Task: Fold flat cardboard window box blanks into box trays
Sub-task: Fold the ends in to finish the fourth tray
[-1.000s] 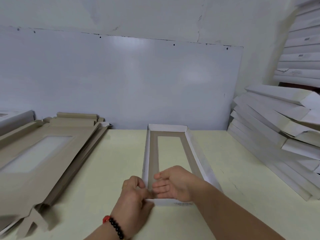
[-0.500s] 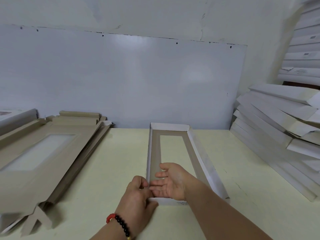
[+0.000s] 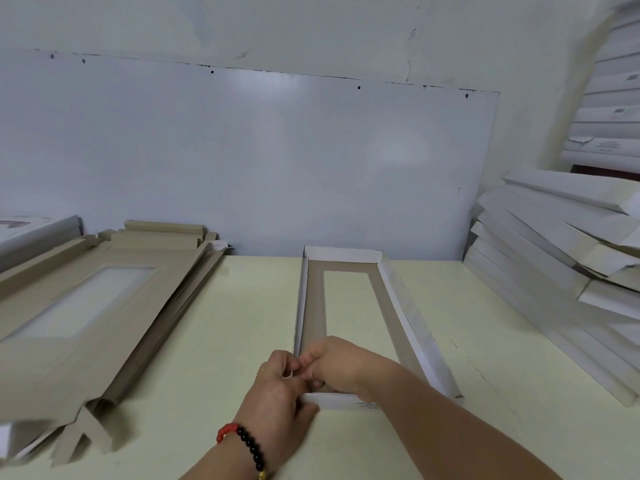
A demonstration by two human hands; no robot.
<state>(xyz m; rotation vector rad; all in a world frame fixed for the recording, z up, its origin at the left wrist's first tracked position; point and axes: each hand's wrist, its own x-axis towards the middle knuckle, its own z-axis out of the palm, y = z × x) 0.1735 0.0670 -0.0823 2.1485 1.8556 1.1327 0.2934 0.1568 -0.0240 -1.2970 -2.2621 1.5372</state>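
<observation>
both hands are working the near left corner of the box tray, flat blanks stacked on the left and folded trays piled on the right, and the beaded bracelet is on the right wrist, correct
One thing is wrong: the beaded bracelet is on the left wrist, as the head view shows. The rest holds: left hand and right hand at the box tray near left corner, flat blanks left, folded trays right.

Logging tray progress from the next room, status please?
Left hand and right hand pinching the box tray at its near left corner. Far and side walls up. Nothing in the way.

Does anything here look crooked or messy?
Yes: the white folded boxes stacked at right lean and splay unevenly, and the brown flat cardboard blanks at left are fanned out, with edges poking past each other.
</observation>
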